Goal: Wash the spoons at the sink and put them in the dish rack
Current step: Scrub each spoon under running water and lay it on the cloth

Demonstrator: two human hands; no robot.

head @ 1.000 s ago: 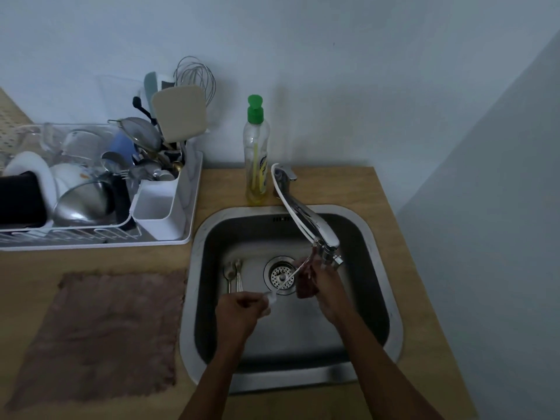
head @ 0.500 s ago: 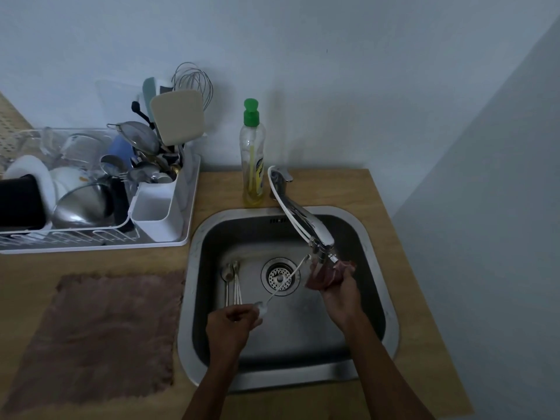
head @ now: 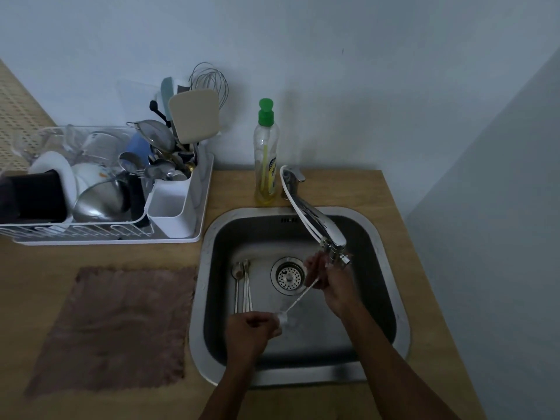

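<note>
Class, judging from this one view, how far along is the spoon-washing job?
Done: cannot tell; the dish rack caddy is already crowded with cutlery. In hand: one spoon, held between left hand and right hand below the faucet. Left: several spoons lying in the sink.

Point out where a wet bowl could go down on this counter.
Free: the bare wooden counter right of the soap bottle, behind the sink; the brown mat left of the sink. Crowded: the dish rack, packed with dishes and utensils.
</note>
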